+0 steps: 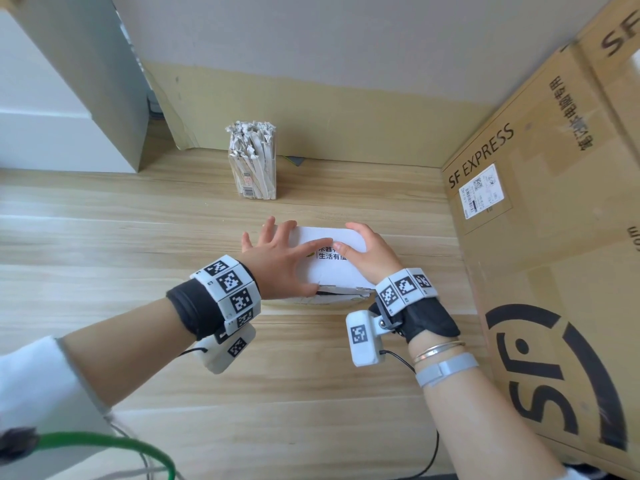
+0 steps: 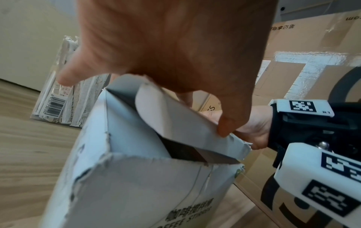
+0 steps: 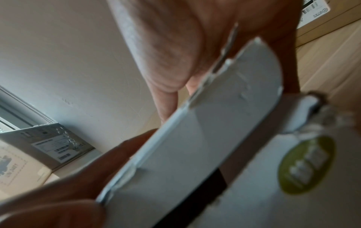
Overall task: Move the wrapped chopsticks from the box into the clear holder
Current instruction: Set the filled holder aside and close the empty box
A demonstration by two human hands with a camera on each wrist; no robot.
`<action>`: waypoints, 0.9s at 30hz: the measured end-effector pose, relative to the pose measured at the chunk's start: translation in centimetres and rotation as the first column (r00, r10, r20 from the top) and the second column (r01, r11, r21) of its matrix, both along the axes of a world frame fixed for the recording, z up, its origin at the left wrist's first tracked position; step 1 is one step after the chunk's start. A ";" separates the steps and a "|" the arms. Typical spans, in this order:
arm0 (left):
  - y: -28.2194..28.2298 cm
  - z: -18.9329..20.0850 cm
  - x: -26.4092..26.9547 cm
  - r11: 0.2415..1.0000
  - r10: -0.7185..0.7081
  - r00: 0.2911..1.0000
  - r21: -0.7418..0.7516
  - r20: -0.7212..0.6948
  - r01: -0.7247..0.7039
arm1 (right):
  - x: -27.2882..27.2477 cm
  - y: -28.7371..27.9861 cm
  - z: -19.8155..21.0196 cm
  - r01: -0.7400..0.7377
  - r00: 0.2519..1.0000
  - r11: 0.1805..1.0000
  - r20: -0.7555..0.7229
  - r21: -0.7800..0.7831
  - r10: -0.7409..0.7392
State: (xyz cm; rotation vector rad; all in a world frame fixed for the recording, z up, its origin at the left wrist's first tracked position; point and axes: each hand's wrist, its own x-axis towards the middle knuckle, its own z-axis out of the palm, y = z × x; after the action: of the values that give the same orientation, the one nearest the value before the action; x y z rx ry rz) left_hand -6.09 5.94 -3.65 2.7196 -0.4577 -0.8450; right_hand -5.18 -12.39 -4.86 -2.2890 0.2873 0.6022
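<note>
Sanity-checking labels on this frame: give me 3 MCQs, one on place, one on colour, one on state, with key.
1. Where does the clear holder stand?
A. beyond the box, nearer the wall
B. on top of the big carton
C. inside the box

2. What colour is the box under the hands?
A. red
B. white
C. black

3. What state is the box's near end in?
A. taped shut
B. crushed flat
C. torn, flap ajar

Key:
1 A, the head view shows it farther along the wooden surface.
2 B, white card with print.
3 C, the left wrist view shows a ragged edge and a dark gap.
</note>
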 end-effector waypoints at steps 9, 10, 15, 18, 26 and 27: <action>0.0 -1.2 -0.2 0.997 0.072 0.997 -0.043 0.020 -0.071 | -0.2 0.0 0.0 0.005 1.000 1.000 -0.003 0.001 -0.005; 0.2 -1.3 0.2 0.985 0.153 0.988 -0.077 -0.008 -0.153 | -0.3 0.0 -0.1 0.009 1.000 1.000 -0.009 0.008 -0.008; 0.9 -1.4 1.6 0.883 0.410 0.892 -0.162 -0.191 -0.441 | -0.5 0.2 -0.3 0.032 0.999 0.999 -0.021 0.029 -0.032; 0.8 -1.8 1.2 0.884 0.424 0.865 -0.084 -0.267 -0.459 | -0.6 0.7 -0.6 0.035 0.999 0.999 -0.027 0.017 -0.034; 0.5 -2.0 1.4 0.853 0.460 0.836 -0.111 -0.301 -0.509 | -0.8 0.9 -0.3 0.119 0.991 0.992 -0.066 -0.030 -0.121; 0.4 -1.7 1.6 0.857 0.445 0.852 -0.145 -0.277 -0.495 | -0.8 0.7 -0.1 0.139 0.988 0.990 -0.062 -0.025 -0.141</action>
State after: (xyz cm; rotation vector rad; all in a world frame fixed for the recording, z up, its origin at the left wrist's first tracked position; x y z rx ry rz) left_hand -4.52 6.32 -5.40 2.3356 0.1672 -0.8968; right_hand -6.03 -11.65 -5.01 -2.2499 0.4827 0.6027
